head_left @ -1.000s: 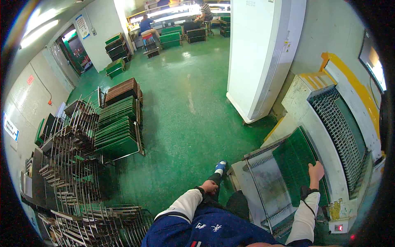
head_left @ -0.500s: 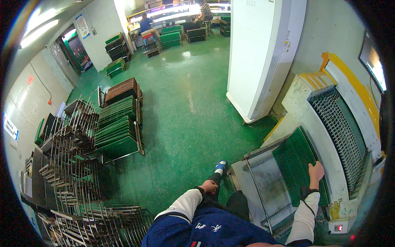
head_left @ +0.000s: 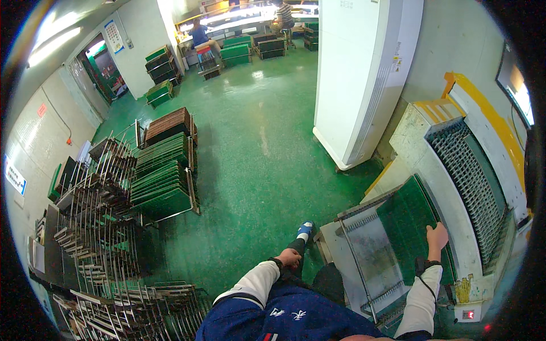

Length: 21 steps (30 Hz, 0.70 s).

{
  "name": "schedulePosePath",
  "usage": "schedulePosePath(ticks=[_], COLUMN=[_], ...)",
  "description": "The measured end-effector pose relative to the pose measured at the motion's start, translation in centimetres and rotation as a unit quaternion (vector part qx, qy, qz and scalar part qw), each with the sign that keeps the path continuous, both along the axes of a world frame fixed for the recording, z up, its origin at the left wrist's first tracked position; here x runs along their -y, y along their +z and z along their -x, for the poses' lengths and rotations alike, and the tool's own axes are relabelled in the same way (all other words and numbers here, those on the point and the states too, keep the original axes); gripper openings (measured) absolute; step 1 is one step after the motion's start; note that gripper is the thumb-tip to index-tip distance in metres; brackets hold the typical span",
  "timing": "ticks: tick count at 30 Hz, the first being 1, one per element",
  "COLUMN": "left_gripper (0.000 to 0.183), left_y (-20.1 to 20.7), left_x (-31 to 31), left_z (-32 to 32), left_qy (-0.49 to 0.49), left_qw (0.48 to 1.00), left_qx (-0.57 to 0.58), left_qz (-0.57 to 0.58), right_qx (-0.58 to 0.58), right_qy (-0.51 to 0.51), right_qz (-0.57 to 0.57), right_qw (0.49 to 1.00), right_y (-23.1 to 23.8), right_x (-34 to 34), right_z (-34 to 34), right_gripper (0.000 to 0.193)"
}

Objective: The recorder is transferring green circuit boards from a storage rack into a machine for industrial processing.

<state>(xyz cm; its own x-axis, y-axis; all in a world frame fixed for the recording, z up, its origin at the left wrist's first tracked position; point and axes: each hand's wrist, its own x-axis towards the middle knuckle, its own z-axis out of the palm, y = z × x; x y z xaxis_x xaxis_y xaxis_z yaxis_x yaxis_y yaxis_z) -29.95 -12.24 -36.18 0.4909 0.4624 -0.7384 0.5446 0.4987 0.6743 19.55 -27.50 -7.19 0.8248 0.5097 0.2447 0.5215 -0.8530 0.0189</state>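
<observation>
My right hand [head_left: 437, 236] is closed at the upper right edge of a green panel [head_left: 402, 219], thumb and fingers at its rim. Several such panels seem to stand close together, though their edges overlap and are hard to separate. They sit in a wire rack [head_left: 357, 267] with coiled springs along its sides, on a light surface at my right. My left hand [head_left: 289, 258] rests on my bent leg with its fingers curled in, and nothing shows in it.
Right of the rack stands a pale machine with a roller conveyor [head_left: 469, 187]. A tall white cabinet [head_left: 352, 85] rises ahead. Metal racks [head_left: 108, 227] crowd the left, beside racks of green panels [head_left: 162, 182]. Two people sit at a lit bench [head_left: 244, 20] far back.
My hands and the green panel show no visible movement. At the far bench, the two seated people have shifted their posture slightly.
</observation>
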Motion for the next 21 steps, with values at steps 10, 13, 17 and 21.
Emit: schedulePosePath(ticks=[10,13,17,21], left_gripper=[0.029,0.029,0.028,0.027], left_y=[-0.23,-0.22,0.0,0.25], left_x=[0.04,0.03,0.11,0.11], left_z=[0.08,0.15,0.07,0.13], left_qy=[0.011,0.01,0.012,0.01], left_qw=[1.0,1.0,1.0,1.0], left_qx=[0.001,0.004,0.01,0.0], left_qz=[0.012,0.009,0.01,0.01], right_qx=[0.0,-0.008,0.001,0.014], right_qy=[0.006,0.003,0.007,0.014], right_qz=[0.0,0.005,-0.006,-0.01], right_qw=[1.0,1.0,1.0,1.0], right_y=[-0.35,-0.06,-0.42,-0.18], right_x=[0.06,-0.1,0.17,0.02], right_z=[-0.34,-0.09,-0.48,0.04], right_gripper=[0.04,0.039,0.038,0.038])
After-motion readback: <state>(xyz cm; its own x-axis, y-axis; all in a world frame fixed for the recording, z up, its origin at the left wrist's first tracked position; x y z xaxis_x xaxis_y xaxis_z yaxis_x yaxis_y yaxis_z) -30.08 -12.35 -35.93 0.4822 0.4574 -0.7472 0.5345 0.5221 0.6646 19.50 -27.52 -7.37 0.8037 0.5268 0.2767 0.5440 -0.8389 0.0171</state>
